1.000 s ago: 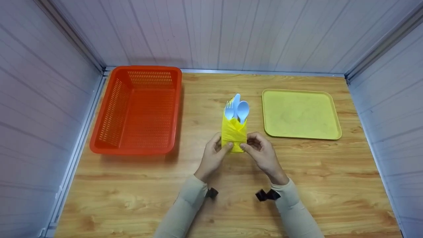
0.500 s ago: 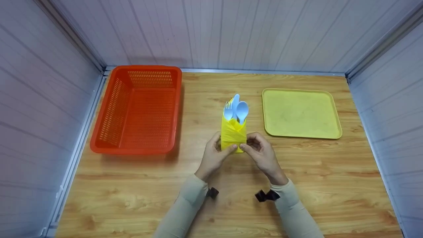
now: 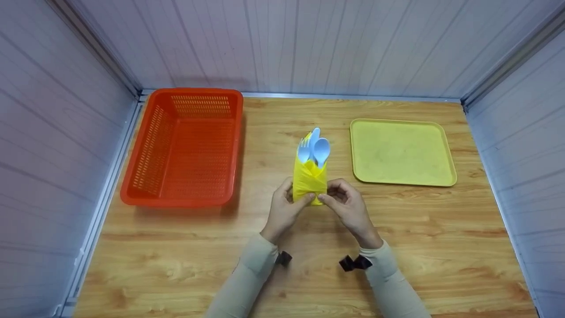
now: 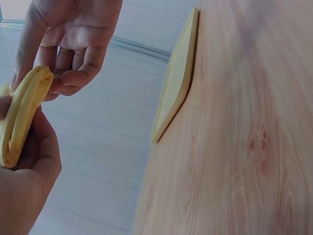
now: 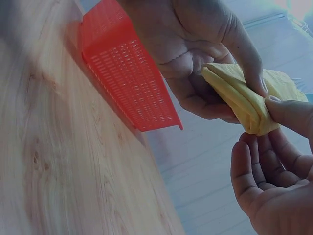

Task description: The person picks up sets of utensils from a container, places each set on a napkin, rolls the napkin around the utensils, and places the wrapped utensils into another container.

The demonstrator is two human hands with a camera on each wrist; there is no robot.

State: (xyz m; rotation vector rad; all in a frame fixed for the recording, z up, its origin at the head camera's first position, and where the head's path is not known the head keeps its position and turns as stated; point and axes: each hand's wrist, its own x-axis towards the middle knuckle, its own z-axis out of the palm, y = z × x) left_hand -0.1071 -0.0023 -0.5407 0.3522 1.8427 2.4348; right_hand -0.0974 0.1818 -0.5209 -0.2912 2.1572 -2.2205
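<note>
A folded yellow napkin (image 3: pixel 310 179) forms a pocket around a pale blue plastic fork (image 3: pixel 303 151), knife (image 3: pixel 314 140) and spoon (image 3: pixel 322 150), whose top ends stick out. At the lower left edge, my left hand (image 3: pixel 282 210) pinches the napkin, thumb in front and fingers behind. My right hand (image 3: pixel 351 210) grips the lower right edge the same way, so the two thumb tips nearly meet. Both wrist views show the folded layers of the napkin's bottom end (image 5: pixel 244 100) between the hands, raised above the table. The cutlery handles are hidden inside.
An orange-red perforated basket (image 3: pixel 236 145) stands at the back left of the wooden table (image 3: pixel 309 278). A shallow yellow tray (image 3: pixel 402 152) lies at the back right. Panelled walls (image 3: pixel 291 48) enclose the back and both sides.
The wrapped cutlery has shifted slightly left and toward me, tilting a little. My left thumb has slid inward across the napkin, and my right hand has moved slightly left with it.
</note>
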